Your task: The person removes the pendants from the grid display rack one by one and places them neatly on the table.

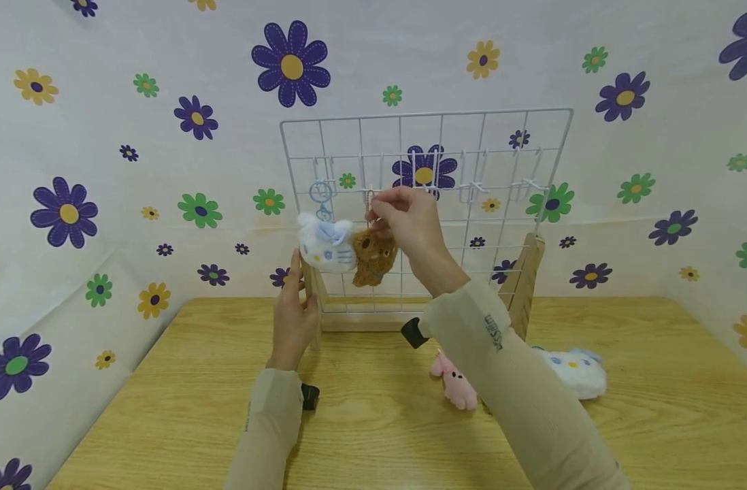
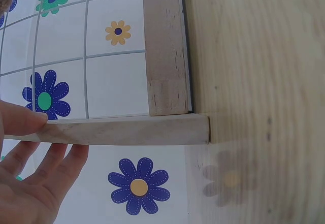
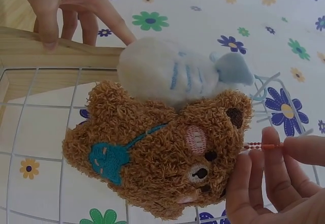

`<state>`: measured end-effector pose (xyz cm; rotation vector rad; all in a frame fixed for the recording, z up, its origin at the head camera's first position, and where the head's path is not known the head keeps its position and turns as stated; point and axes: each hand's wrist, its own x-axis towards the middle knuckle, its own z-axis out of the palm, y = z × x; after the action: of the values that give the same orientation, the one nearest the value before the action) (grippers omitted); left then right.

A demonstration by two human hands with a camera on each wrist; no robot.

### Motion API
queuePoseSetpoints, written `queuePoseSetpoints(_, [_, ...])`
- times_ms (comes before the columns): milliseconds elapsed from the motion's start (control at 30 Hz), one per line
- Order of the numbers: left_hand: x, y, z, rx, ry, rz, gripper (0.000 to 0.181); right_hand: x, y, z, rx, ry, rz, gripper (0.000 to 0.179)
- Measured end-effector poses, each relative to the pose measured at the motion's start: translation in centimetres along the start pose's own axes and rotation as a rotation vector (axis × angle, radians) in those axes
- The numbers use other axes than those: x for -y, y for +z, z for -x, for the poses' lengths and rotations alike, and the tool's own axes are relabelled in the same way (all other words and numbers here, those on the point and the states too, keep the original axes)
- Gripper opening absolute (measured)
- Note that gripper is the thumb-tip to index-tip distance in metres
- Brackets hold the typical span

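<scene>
My right hand [image 1: 413, 221] pinches the red bead chain [image 3: 256, 146] of a curly brown bear plush keychain [image 3: 152, 158] in front of a white wire grid rack [image 1: 422, 116]. A small teal bag is stitched on the bear. Beside it, touching its side, hangs a white cat-head plush [image 1: 324, 246] with a blue bow and blue ring, at the rack's left. My left hand [image 1: 294, 316] grips the rack's left wooden post [image 2: 127, 131], thumb on one face and fingers on the other. In the head view, fingers partly hide the hook by the chain.
Several white hooks [image 1: 471, 186] line the rack's upper part. A pink plush [image 1: 458, 388] and another white cat plush [image 1: 575, 373] lie on the wooden table [image 1: 361, 435] at right, near my right sleeve. A flowered cloth [image 1: 226, 61] stands behind.
</scene>
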<state>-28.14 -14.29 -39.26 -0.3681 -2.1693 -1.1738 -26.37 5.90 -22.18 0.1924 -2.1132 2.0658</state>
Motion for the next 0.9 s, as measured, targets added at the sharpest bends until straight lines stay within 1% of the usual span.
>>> queuePoseSetpoints(300, [-0.2, -0.1, 0.1, 0.006, -0.008, 0.001, 0.086, -0.1, -0.3, 0.7, -0.005, -0.087, 0.027, 0.015])
queuePoseSetpoints(433, [-0.1, -0.1, 0.1, 0.001, 0.007, -0.002, 0.085, 0.0, -0.5, 1.0, -0.015, -0.112, 0.064, 0.016])
queuePoseSetpoints(567, [0.0, -0.1, 0.1, -0.002, 0.017, -0.002, 0.084, 0.3, -0.7, 1.2, -0.010, -0.133, 0.076, 0.014])
queuePoseSetpoints(900, [-0.2, -0.1, 0.1, 0.003, 0.005, 0.001, 0.085, 0.7, -1.2, 1.7, 0.011, -0.189, 0.115, 0.012])
